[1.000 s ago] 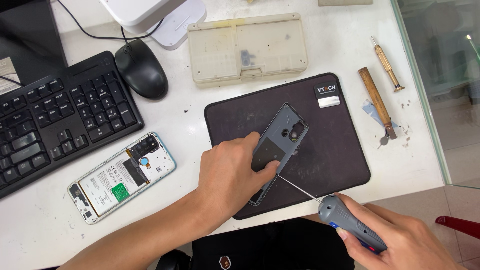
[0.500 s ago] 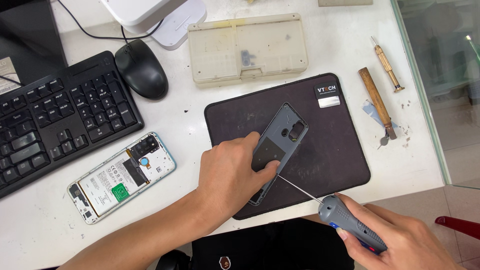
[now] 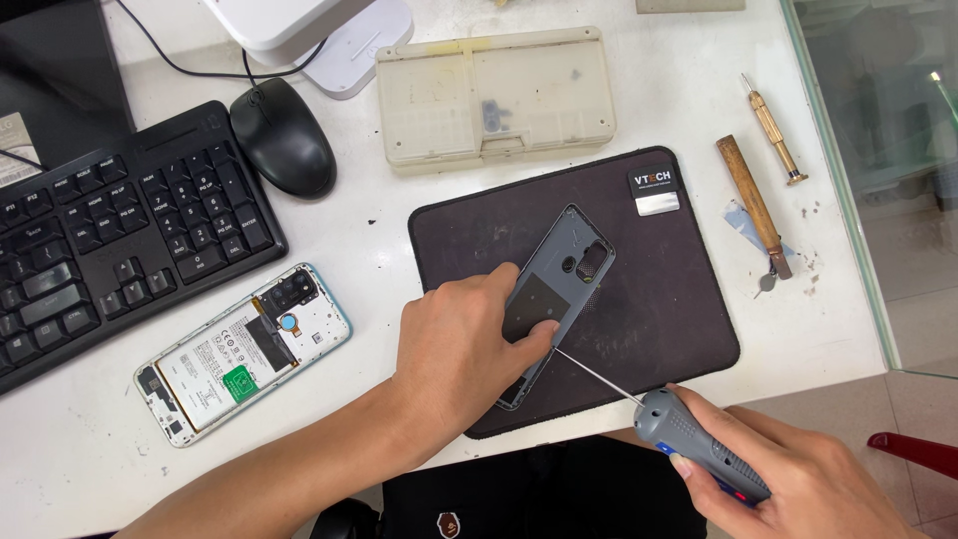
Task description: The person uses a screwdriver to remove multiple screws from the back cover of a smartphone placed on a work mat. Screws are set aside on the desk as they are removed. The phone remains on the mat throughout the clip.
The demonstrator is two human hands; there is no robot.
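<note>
I see the white desk (image 3: 639, 90) filling the view, its right edge meeting a glass panel (image 3: 878, 150). A black keyboard (image 3: 110, 240) takes the left side, with a black mouse (image 3: 282, 137) just beyond it. The dark work mat (image 3: 659, 299) sits near the front edge, and a beige plastic case (image 3: 494, 97) lies behind it, close but apart. On the mat lies the grey phone back cover (image 3: 564, 274), tilted, camera cut-outs at its far end. My left hand (image 3: 454, 354) presses flat on its near end, fingers curled over the edge. My right hand (image 3: 798, 479) is wrapped tightly around a grey electric screwdriver (image 3: 699, 444), whose thin bit reaches the cover's right edge. An opened phone (image 3: 239, 349) lies left of the mat, well apart. Right of the mat, a wooden-handled tool (image 3: 753, 200) and a small brass screwdriver (image 3: 773, 130) leave little free room there.
</note>
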